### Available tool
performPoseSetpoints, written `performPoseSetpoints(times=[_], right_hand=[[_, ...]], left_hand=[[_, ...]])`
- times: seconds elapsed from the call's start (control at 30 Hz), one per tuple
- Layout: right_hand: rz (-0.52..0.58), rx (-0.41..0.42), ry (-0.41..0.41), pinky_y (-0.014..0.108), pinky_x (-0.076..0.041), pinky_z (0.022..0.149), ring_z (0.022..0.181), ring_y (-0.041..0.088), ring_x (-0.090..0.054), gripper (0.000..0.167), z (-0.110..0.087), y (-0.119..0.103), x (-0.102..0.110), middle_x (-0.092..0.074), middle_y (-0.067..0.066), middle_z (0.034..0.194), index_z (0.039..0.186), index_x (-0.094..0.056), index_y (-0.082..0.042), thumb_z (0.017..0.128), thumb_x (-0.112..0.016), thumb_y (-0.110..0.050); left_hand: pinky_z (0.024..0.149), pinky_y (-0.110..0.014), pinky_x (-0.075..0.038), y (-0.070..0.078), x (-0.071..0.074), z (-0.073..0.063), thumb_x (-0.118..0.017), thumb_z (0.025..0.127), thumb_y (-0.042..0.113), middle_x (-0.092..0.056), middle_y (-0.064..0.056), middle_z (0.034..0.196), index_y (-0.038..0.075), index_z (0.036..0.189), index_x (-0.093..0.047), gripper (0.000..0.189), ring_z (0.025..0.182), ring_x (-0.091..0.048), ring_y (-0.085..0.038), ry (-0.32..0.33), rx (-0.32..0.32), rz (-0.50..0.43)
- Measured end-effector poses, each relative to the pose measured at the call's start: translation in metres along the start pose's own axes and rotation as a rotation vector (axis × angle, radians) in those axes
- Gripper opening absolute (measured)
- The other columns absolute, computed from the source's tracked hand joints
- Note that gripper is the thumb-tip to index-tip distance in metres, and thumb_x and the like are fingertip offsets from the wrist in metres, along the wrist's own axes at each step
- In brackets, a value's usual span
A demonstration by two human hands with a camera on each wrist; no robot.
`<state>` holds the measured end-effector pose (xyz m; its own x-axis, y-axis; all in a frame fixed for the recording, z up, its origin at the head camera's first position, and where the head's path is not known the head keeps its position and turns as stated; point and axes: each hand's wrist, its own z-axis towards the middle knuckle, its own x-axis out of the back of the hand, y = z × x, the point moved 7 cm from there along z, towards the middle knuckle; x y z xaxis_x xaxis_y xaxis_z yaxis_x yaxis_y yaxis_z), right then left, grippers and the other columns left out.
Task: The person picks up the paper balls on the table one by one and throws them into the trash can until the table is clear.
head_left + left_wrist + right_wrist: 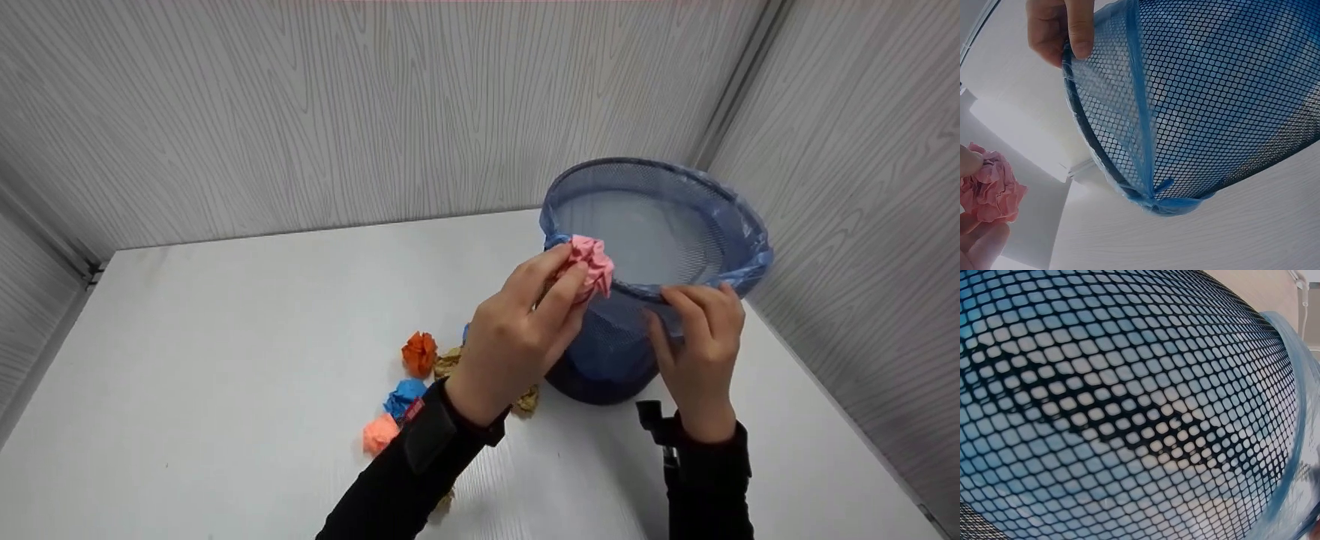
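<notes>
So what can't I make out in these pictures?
Head: the left sleeve hides part of a gold paper ball.
Head: the left hand covers part of another gold paper ball.
Left wrist: the left edge cuts off most of that hand.
Right wrist: the frame's edge cuts off how the right hand grips the mesh wastebasket.

1. The white counter point(247, 337) spans the lower part of the frame.
2. Right of centre, a mesh basket point(607, 345) with a blue liner stands on it.
3. Below centre lie an orange paper ball point(418, 354), a blue ball point(406, 397), a salmon ball point(380, 433) and partly hidden gold crumples point(527, 402).
</notes>
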<state>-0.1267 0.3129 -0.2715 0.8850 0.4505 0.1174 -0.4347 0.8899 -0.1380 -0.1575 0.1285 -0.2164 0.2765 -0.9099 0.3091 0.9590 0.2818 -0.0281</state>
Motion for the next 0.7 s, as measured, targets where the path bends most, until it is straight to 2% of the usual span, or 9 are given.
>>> performPoseSetpoints(times=[0.1,0.2,0.5,0.6,0.7], right_hand=[[-0.003,0.001,0.002,0.050,-0.027,0.092,0.081,0.033,-0.049,0.033,0.000,-0.001,0.000,-0.055,0.017,0.084,0.085,-0.061,0.005,0.084,-0.060,-0.029],[-0.010,0.001,-0.006,0.049,-0.027,0.093,0.081,0.033,-0.048,0.034,0.001,-0.002,0.000,-0.055,0.018,0.084,0.085,-0.061,0.005,0.084,-0.059,-0.029],[-0.025,-0.003,-0.011,0.048,-0.027,0.093,0.081,0.034,-0.048,0.035,0.002,-0.001,0.001,-0.055,0.018,0.084,0.086,-0.060,0.005,0.084,-0.059,-0.029],[-0.024,-0.001,-0.009,0.048,-0.027,0.093,0.081,0.033,-0.048,0.035,0.002,-0.002,0.000,-0.055,0.018,0.083,0.086,-0.060,0.006,0.084,-0.059,-0.029],[-0.028,0.007,-0.007,0.048,-0.027,0.093,0.081,0.033,-0.049,0.034,0.002,-0.004,0.000,-0.055,0.017,0.084,0.086,-0.060,0.005,0.084,-0.058,-0.028]], left_hand=[[0.086,-0.022,-0.041,-0.001,-0.008,0.007,-0.058,0.082,0.007,-0.053,-0.019,0.109,-0.002,0.105,-0.055,0.025,0.096,-0.055,-0.023,0.016,0.007,-0.009],[0.085,-0.021,-0.041,-0.003,-0.019,0.012,-0.055,0.084,0.009,-0.053,-0.018,0.110,-0.002,0.106,-0.055,0.025,0.096,-0.055,-0.023,0.000,0.025,-0.010],[0.086,-0.021,-0.040,-0.007,-0.053,0.014,-0.052,0.088,0.014,-0.052,-0.016,0.114,0.000,0.112,-0.054,0.028,0.104,-0.051,-0.021,-0.157,0.088,0.005],[0.086,-0.020,-0.040,-0.008,-0.060,0.012,-0.051,0.088,0.016,-0.052,-0.015,0.115,0.001,0.116,-0.054,0.031,0.105,-0.051,-0.021,-0.205,0.112,0.013],[0.085,-0.019,-0.041,-0.008,-0.063,0.008,-0.050,0.089,0.017,-0.052,-0.015,0.116,0.002,0.119,-0.052,0.033,0.107,-0.050,-0.021,-0.226,0.110,0.031]])
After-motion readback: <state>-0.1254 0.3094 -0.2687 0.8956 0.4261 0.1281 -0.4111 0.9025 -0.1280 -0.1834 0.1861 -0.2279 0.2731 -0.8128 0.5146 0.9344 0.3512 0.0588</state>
